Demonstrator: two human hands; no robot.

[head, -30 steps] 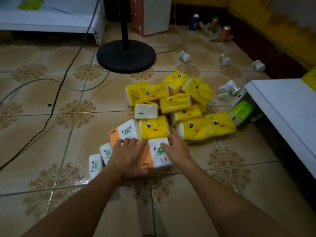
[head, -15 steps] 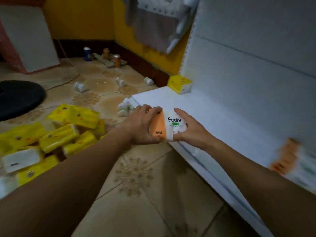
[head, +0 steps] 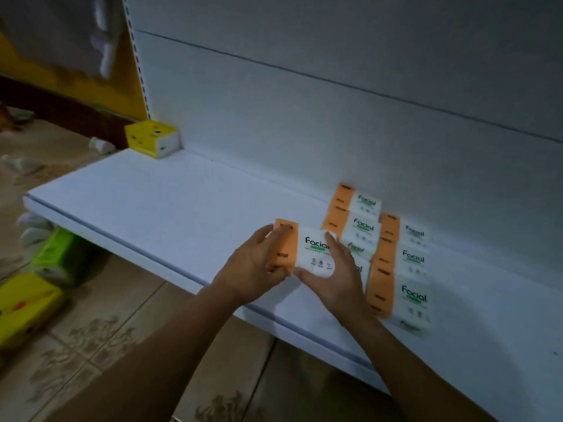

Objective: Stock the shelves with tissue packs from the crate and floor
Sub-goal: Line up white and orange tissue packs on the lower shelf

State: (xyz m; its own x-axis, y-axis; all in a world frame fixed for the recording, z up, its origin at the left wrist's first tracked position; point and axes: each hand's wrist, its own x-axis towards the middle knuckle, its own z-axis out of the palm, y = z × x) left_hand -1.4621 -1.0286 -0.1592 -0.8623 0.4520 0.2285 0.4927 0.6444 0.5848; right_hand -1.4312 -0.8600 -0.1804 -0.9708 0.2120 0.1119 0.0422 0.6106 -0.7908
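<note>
An orange-and-white "Facial" tissue pack (head: 307, 249) is held over the white bottom shelf (head: 170, 202), gripped between my left hand (head: 253, 266) on its orange end and my right hand (head: 338, 275) on its white end. Just right of it, several matching Facial packs (head: 399, 260) lie in two rows on the shelf, running back to the rear panel. A single yellow tissue pack (head: 152, 138) sits at the shelf's far left corner.
On the tiled floor to the left lie a yellow pack (head: 24, 306) and a green pack (head: 61, 257), partly under the shelf edge. Small white objects (head: 100, 144) lie near the dark skirting. The white back panel (head: 335, 111) rises behind the shelf.
Both hands lifted the Facial pack off the floor pile, swung it right and carried it over the shelf to beside the rows of matching packs. The view turned from floor to shelf.
</note>
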